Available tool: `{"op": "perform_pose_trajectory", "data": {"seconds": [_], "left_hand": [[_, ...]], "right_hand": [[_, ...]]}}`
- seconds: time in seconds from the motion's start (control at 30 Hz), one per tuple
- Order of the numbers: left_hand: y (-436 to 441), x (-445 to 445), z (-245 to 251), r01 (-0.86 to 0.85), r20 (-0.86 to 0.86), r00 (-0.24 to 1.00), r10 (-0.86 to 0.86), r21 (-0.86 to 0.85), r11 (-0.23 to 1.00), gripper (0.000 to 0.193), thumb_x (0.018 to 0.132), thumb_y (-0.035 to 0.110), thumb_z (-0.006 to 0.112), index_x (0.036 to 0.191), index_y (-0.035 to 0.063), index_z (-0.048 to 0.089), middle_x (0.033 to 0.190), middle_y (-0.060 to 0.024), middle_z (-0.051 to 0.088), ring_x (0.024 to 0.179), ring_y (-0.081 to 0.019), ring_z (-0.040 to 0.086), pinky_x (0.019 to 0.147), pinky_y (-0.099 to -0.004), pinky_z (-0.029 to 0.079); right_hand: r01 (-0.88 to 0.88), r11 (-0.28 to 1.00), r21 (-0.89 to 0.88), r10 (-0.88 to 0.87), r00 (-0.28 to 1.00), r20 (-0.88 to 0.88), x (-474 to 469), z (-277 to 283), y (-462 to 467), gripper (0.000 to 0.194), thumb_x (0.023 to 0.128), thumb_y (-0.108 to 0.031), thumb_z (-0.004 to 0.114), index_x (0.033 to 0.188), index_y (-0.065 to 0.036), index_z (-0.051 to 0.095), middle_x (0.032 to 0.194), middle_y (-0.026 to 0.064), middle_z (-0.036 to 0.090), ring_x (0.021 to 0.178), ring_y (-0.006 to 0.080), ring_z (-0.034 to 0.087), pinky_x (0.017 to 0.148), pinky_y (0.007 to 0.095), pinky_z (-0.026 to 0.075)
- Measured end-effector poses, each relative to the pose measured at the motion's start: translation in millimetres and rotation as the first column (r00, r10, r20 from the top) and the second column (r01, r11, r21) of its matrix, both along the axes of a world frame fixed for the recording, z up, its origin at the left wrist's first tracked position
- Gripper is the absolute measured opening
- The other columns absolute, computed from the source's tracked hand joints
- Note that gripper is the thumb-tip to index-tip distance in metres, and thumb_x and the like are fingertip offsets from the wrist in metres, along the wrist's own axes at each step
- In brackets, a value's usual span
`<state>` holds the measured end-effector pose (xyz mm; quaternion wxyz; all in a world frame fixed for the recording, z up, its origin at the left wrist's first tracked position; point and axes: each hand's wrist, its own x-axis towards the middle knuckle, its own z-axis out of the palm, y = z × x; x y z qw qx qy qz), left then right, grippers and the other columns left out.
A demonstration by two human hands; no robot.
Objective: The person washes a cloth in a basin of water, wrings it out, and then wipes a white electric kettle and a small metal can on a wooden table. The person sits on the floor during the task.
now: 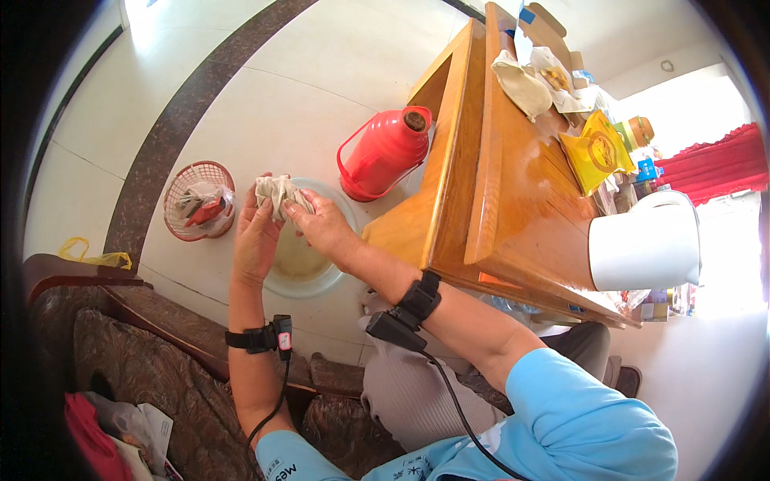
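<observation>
A crumpled off-white cloth [278, 193] is bunched up between my two hands. My left hand [257, 225] supports it from the left with its fingers around the side. My right hand [328, 228] pinches the right end of the same cloth with thumb and fingers. Below the hands a pale plastic basin [351, 219] stands on the tiled floor, with cloudy, yellowish liquid [301, 255] in it. My forearms and hands hide part of the basin. The cloth is held above it.
A red thermos flask [385, 153] stands beside a wooden table [523, 222]. Left of the basin is a lined plastic wastebasket [174, 204]. On the table are a white electric kettle [643, 243], a yellow packet [598, 153] and a light cloth [522, 87]. A carved dark sofa [144, 355] is nearby.
</observation>
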<state>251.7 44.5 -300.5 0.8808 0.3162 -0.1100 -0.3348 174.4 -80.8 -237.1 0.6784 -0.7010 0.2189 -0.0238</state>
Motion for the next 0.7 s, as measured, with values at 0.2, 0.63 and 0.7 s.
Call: {"op": "perform_pose_trajectory", "data": {"seconds": [0.2, 0.63, 0.7], "left_hand": [[11, -1, -11, 0.032, -0.061, 0.997, -0.037, -0.089, 0.996, 0.035, 0.103, 0.015, 0.054, 0.137, 0.0071, 0.052, 0.138, -0.0134, 0.057, 0.124, -0.021, 0.056, 0.105, -0.0372, 0.044], [10, -64, 155, -0.232, 0.41, 0.905, 0.108, 0.264, 0.936, 0.033, 0.102, 0.015, 0.057, 0.13, -0.002, 0.056, 0.124, -0.0089, 0.064, 0.112, -0.017, 0.061, 0.098, -0.0321, 0.047], [0, -88, 194, -0.27, 0.451, 0.884, 0.123, 0.276, 0.923, 0.031, 0.102, 0.018, 0.057, 0.126, -0.0015, 0.059, 0.118, -0.0063, 0.065, 0.105, -0.0128, 0.061, 0.094, -0.0285, 0.047]], "right_hand": [[0.057, 0.939, -0.339, 0.013, 0.98, 0.2, -5, 11, 15, 0.041, 0.094, -0.021, 0.06, 0.125, 0.005, 0.059, 0.108, 0.0177, 0.065, 0.104, 0.0287, 0.062, 0.095, 0.0362, 0.047], [0.06, 0.974, -0.217, 0.003, 0.96, 0.28, -74, 124, 16, 0.044, 0.096, -0.025, 0.057, 0.126, 0.007, 0.057, 0.114, 0.0262, 0.063, 0.107, 0.0345, 0.062, 0.094, 0.0411, 0.047], [0.062, 0.98, -0.19, -0.008, 0.962, 0.272, -103, 159, 8, 0.042, 0.097, -0.027, 0.057, 0.123, 0.006, 0.058, 0.105, 0.0232, 0.065, 0.098, 0.0298, 0.063, 0.087, 0.0392, 0.049]]}}
